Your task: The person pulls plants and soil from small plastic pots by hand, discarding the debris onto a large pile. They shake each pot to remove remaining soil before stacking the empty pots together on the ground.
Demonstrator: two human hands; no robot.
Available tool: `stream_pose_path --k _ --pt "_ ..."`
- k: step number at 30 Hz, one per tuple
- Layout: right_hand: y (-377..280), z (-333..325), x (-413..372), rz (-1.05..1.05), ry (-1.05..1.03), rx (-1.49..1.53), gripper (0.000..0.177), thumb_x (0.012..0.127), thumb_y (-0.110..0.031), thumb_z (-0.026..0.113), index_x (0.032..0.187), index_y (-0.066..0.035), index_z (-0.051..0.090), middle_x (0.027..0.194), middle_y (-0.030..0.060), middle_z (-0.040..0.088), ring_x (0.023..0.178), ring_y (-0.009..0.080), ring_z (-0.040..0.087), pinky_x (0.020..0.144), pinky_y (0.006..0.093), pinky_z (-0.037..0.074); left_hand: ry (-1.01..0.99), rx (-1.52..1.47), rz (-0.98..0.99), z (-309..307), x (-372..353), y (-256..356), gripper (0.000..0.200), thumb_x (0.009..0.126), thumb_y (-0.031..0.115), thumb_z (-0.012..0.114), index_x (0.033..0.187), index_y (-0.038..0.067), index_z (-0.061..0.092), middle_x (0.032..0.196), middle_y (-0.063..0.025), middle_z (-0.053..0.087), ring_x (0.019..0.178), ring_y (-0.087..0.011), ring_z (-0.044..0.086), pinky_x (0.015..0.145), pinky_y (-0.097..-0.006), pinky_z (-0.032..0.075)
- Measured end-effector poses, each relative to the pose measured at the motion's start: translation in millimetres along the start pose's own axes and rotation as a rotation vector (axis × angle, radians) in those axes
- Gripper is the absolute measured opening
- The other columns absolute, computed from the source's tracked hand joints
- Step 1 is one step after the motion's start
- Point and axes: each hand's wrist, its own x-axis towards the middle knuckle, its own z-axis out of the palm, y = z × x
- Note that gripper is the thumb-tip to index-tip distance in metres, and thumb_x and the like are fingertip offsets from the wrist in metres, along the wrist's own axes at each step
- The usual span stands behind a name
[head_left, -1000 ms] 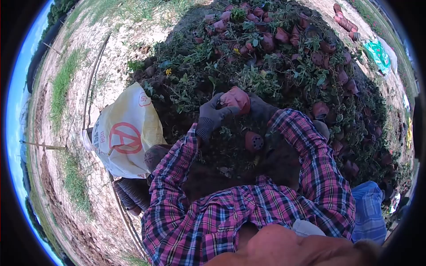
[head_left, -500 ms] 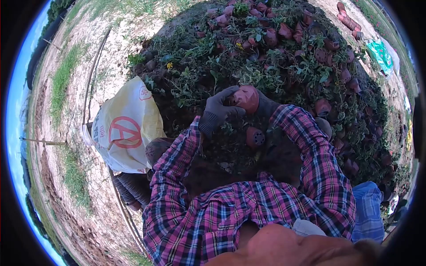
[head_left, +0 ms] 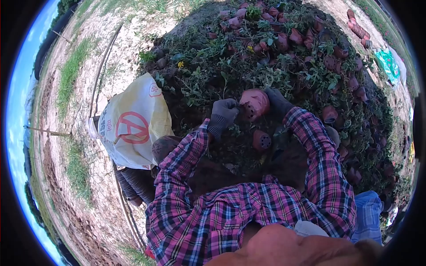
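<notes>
A reddish-brown plastic plant pot is tilted in front of me, its base with drain holes turned down and toward me. My right hand, in a dark grey glove, grips it from the right; part of the fingers is hidden behind it. Just left of the pot's base, my left hand is closed with curled gloved fingers. Whatever it may hold is hidden. Below both hands a second plant pot lies on its side, its holed base showing.
A large heap of old pots and weeds spreads ahead and right. At left stands a white-yellow sack with a red emblem, beside stacked dark pots. More stacked pots and a green bag lie far right.
My left hand has come off the pot's side and curled shut beside its base. The pot has turned so its drain holes show, still in my right hand. The view has shifted slightly.
</notes>
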Motion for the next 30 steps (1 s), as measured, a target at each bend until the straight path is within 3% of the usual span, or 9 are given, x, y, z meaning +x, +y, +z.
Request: stream_pose_path --k 5,7,10,14,15,17,19,22,30 --pt "41 -29 22 0.514 0.453 -0.062 0.043 0.077 -0.033 0.056 0.102 0.002 0.054 0.096 0.0198 0.059 0.089 0.0286 0.059 0.075 0.0371 0.048 -0.194 0.602 -0.1 -33 -10 -2 0.018 0.066 0.013 0.06 0.081 0.005 0.065 0.078 -0.0111 0.063 0.072 -0.0237 0.059 0.065 -0.0327 0.047" --pt "115 -29 62 0.304 0.208 -0.535 0.045 0.077 -0.036 0.056 0.102 0.002 0.055 0.093 0.0217 0.059 0.087 0.0327 0.059 0.073 0.0387 0.047 -0.305 0.824 -0.054 -28 -19 1 0.024 0.066 0.017 0.059 0.087 0.007 0.066 0.093 -0.0163 0.063 0.091 -0.0315 0.059 0.079 -0.0388 0.047" --pt "41 15 69 0.167 0.135 -0.559 0.044 0.077 -0.036 0.055 0.105 -0.001 0.056 0.095 0.0241 0.058 0.087 0.0373 0.058 0.074 0.0405 0.047 -0.432 0.822 -0.111 -17 -21 -3 0.027 0.067 0.018 0.058 0.091 0.007 0.065 0.096 -0.0168 0.062 0.093 -0.0311 0.059 0.081 -0.0382 0.047" --pt "-106 74 94 0.049 0.122 0.684 0.031 0.088 -0.013 0.047 0.117 -0.002 0.045 0.098 0.0159 0.057 0.088 0.0267 0.058 0.086 0.032 0.045 -0.428 0.84 -0.024 -8 -15 -16 0.026 0.065 0.017 0.063 0.089 0.006 0.064 0.084 -0.0156 0.063 0.081 -0.0304 0.062 0.071 -0.0366 0.048" --pt "-81 63 128 -0.341 0.004 0.274 0.037 0.09 -0.024 0.045 0.12 -0.001 0.042 0.109 0.012 0.052 0.092 0.0225 0.056 0.085 0.0294 0.044 -0.328 0.643 0.08 -11 -16 -24 0.022 0.069 0.015 0.062 0.088 0.004 0.063 0.076 -0.0138 0.063 0.074 -0.0251 0.063 0.068 -0.0342 0.049" --pt "-61 53 150 -0.516 -0.157 0.102 0.047 0.092 -0.037 0.043 0.12 0.0 0.041 0.118 0.0079 0.047 0.098 0.0177 0.052 0.085 0.0267 0.041 -0.21 0.358 -0.085 -20 -15 -14 0.019 0.073 0.014 0.062 0.089 0.004 0.061 0.074 -0.0098 0.062 0.071 -0.0192 0.061 0.066 -0.0317 0.049" --pt "-73 46 125 -0.096 -0.23 0.581 0.048 0.092 -0.041 0.042 0.117 0.0 0.045 0.113 0.0075 0.05 0.102 0.0164 0.051 0.087 0.0267 0.04 -0.108 0.121 -0.191 -31 -7 -6 0.015 0.077 0.012 0.061 0.09 0.004 0.06 0.074 -0.0062 0.06 0.07 -0.0141 0.058 0.063 -0.0289 0.048" --pt "-73 37 77 0.221 -0.289 0.116 0.05 0.091 -0.044 0.041 0.114 -0.001 0.05 0.11 0.0076 0.054 0.104 0.0157 0.051 0.088 0.0271 0.04 -0.029 -0.075 -0.235 -40 -2 -16 0.012 0.08 0.01 0.06 0.091 0.004 0.058 0.077 -0.0025 0.059 0.069 -0.0097 0.055 0.061 -0.0253 0.047" --pt "-39 43 24 0.283 -0.308 0.63 0.041 0.09 -0.036 0.047 0.111 -0.001 0.055 0.111 0.0093 0.057 0.097 0.0155 0.055 0.087 0.0294 0.043 0.171 -0.113 -0.009 -36 15 -26 0.008 0.082 0.006 0.057 0.09 0.005 0.056 0.07 0.0018 0.054 0.063 -0.0058 0.049 0.055 -0.0231 0.043"
